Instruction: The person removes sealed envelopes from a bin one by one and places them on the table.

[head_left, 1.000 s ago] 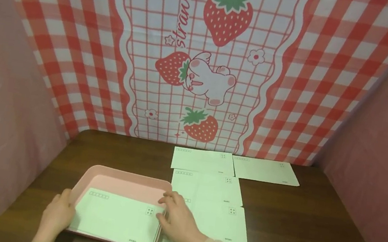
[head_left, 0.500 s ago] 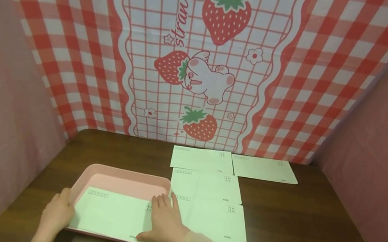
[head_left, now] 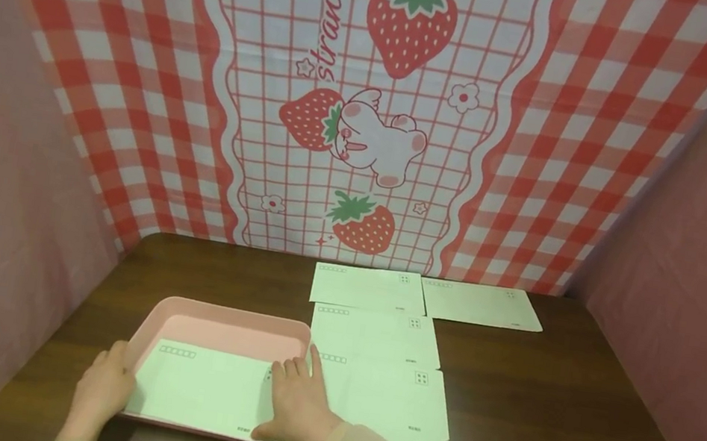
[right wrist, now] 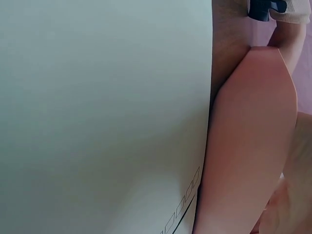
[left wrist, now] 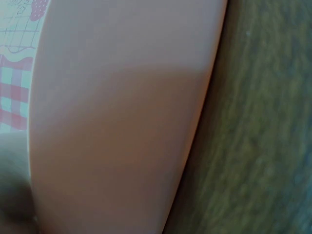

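Note:
A pink tray [head_left: 224,317] sits near the table's front left, with a white envelope [head_left: 201,387] lying inside it. My left hand [head_left: 103,385] grips the tray's left side, fingers at the rim; the left wrist view shows the tray's outer wall [left wrist: 122,117] close up. My right hand [head_left: 303,406] lies over the tray's right rim, fingers extended and thumb spread near the envelope's front corner. It covers the envelope's right end and part of its printed square. In the right wrist view, another envelope [right wrist: 97,97] lies beside the tray's wall [right wrist: 248,146].
Right of the tray, a column of white envelopes [head_left: 389,399] runs up the brown table [head_left: 571,409]. At the back, two more sit side by side, one being the right-hand envelope [head_left: 484,305]. A strawberry-print cloth [head_left: 379,134] hangs behind, with pink curtains [head_left: 689,298] at the sides.
My right hand has moved from the tray's upper right edge down and inward over the envelope's right end, and its thumb has spread toward the front corner. My left hand has stayed put.

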`<state>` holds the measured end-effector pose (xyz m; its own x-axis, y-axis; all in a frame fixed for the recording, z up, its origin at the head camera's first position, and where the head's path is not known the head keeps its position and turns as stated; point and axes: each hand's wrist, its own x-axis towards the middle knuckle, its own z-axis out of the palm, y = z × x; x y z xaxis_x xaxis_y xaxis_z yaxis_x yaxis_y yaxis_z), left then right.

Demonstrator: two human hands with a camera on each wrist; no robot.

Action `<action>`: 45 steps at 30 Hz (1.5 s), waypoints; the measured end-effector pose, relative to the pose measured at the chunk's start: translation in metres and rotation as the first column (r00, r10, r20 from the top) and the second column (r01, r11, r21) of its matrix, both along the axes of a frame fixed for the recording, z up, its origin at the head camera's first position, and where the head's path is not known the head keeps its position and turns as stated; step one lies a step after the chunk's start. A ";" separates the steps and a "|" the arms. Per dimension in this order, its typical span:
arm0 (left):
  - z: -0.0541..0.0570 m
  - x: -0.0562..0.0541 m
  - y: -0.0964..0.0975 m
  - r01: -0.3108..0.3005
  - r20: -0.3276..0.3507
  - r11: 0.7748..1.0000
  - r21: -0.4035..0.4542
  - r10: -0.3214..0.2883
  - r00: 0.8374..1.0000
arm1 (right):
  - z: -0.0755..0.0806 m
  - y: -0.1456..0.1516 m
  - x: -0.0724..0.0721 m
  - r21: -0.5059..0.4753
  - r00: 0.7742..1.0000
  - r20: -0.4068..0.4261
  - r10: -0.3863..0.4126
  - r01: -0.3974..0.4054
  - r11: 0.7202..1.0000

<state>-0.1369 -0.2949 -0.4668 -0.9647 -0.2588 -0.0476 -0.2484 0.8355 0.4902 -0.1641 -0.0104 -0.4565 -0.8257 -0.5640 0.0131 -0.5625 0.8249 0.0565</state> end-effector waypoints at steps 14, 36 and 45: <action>0.000 0.000 0.002 0.006 -0.003 1.000 0.018 -0.006 1.000 | -0.001 0.001 0.002 -0.031 0.988 -0.150 0.028 -0.033 0.999; 0.002 0.000 0.001 0.010 0.019 1.000 0.019 -0.011 1.000 | -0.005 0.004 0.012 -0.514 0.990 0.129 0.062 0.013 0.858; 0.002 0.000 0.000 0.016 0.021 1.000 0.011 -0.016 1.000 | -0.001 0.008 0.011 -0.644 0.972 0.207 0.116 0.046 0.764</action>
